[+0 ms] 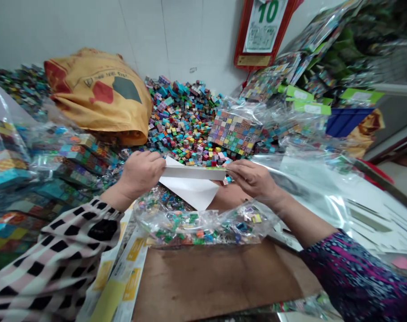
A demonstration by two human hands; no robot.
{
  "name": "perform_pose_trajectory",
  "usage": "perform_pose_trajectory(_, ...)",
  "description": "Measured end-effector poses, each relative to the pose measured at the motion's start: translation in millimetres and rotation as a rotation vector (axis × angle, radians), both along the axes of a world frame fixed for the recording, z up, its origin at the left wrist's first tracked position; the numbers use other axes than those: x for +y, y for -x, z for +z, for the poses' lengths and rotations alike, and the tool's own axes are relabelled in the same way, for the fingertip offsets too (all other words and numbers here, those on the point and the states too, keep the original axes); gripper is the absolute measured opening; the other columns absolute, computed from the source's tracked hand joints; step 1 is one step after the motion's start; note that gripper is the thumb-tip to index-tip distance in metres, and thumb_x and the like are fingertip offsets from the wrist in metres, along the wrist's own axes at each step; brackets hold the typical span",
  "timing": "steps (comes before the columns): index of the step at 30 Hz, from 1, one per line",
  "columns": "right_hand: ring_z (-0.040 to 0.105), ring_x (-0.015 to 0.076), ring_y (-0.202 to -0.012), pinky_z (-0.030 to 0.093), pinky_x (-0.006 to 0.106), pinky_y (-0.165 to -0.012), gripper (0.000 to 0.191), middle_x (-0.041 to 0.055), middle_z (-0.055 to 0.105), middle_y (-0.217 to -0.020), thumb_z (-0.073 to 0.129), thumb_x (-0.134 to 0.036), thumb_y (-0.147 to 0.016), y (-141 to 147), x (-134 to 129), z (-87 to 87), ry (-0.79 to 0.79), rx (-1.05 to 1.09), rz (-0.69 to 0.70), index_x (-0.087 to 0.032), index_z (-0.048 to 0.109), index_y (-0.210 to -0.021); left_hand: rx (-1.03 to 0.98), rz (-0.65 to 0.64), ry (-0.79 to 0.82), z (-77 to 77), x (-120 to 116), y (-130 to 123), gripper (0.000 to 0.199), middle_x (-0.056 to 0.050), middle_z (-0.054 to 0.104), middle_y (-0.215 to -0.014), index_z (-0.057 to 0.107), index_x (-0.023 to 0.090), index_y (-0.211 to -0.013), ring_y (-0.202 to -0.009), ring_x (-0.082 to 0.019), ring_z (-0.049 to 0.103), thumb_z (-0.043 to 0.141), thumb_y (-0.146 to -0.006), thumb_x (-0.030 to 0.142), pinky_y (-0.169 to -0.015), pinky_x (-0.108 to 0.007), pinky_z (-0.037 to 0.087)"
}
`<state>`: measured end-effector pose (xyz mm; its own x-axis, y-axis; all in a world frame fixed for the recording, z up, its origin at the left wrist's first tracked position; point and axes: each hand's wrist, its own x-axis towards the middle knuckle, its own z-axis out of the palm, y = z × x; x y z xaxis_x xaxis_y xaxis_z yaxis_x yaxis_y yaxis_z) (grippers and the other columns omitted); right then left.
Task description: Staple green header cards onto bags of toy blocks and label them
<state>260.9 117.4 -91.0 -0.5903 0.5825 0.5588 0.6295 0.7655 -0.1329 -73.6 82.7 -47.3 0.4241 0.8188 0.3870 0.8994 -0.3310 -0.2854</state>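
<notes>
A narrow white card strip stretches level between my two hands. My left hand is closed round its left end, and my right hand pinches the right end. Beneath it lies a white sheet with a pointed corner toward me. Nearer me, a clear plastic bag of small colourful pieces rests on the brown board. A large heap of small patterned cubes lies behind the strip.
A yellow sack sits back left, above bagged blocks. Bagged cubes stand behind my right hand, near a blue bin. Printed sheets lie left of the board; white sheets lie right.
</notes>
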Motion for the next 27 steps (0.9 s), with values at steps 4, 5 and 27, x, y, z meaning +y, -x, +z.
perform_pose_trajectory(4,0.070,0.0253,-0.104,0.057,0.044,-0.089,0.031,0.0100,0.075,-0.116,0.051,-0.024,-0.092,-5,-4,30.4,-0.061,0.047,0.037,-0.021,0.072,-0.115,-0.100,-0.053,-0.051,29.9,-17,-3,0.037,-0.007,0.077,-0.101,0.074,0.021,-0.098,-0.093,-0.024,0.070,0.039,-0.094,0.031,-0.078,-0.035,0.049)
perform_pose_trajectory(5,0.071,0.0235,-0.101,0.058,0.041,-0.087,0.033,0.0091,0.075,-0.115,0.049,-0.021,-0.093,-7,-8,40.2,-0.065,0.082,0.044,-0.021,0.071,-0.116,-0.121,-0.044,-0.046,39.6,-23,-4,0.039,-0.007,0.077,-0.106,0.074,0.021,-0.104,-0.097,-0.024,0.070,0.038,-0.094,0.032,-0.081,-0.035,0.050)
perform_pose_trajectory(27,0.055,0.0223,-0.134,0.054,0.042,-0.104,0.051,-0.0010,0.056,-0.146,0.045,-0.020,-0.100,-61,-137,88.3,0.036,0.103,0.237,-0.050,0.050,-0.141,-0.749,-0.266,0.127,54.0,-159,-1,0.040,-0.001,0.055,-0.135,0.060,0.043,-0.129,-0.125,-0.024,0.055,0.063,-0.092,0.030,-0.110,-0.044,0.045)
